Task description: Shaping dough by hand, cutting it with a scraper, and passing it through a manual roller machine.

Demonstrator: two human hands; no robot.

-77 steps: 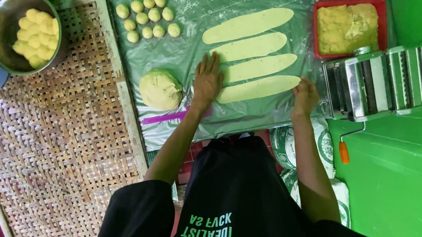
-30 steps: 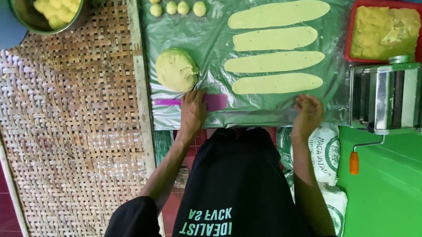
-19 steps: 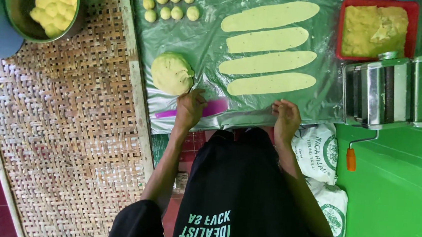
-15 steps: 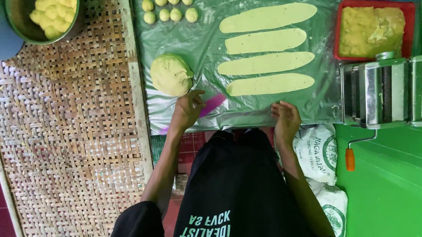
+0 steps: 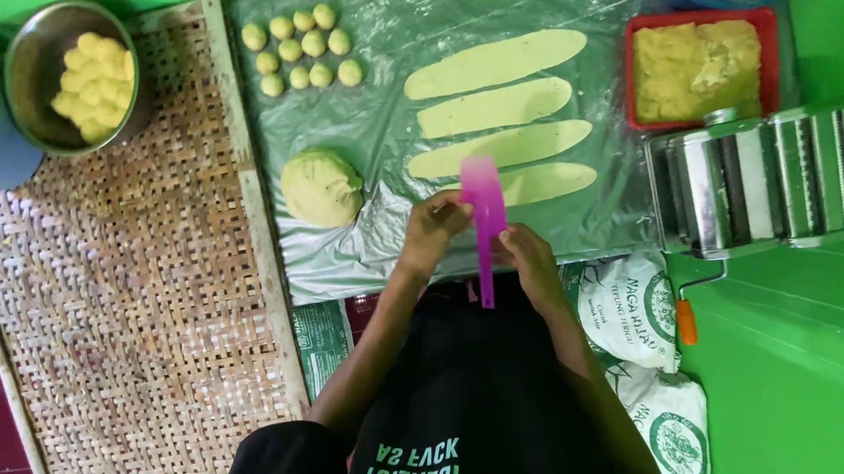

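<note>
1. Where the two hands meet at the near edge of the plastic sheet (image 5: 399,25), they share one tool: a flat magenta scraper (image 5: 485,217). Left hand (image 5: 432,233) pinches its upper side, fingers closed on the blade; right hand (image 5: 530,264) grips lower down, fingers clenched around the handle part.
2. Scraper is held lifted, blade overlapping the nearest dough strip (image 5: 537,183); whether it touches the strip I cannot tell.
3. Four flattened strips lie side by side, apart from each other, probably so they don't stick.
4. Dough lump (image 5: 321,187) sits just left of the hands, within easy reach.
5. Small dough balls (image 5: 299,49) are grouped at the far corner, out of the way.
6. Hand-cranked roller machine (image 5: 758,178) stands right, red tray (image 5: 636,108) of dough behind it.
7. Woven mat (image 5: 116,303) left, bare; metal bowl (image 5: 31,46) of pieces at its far corner.
</note>
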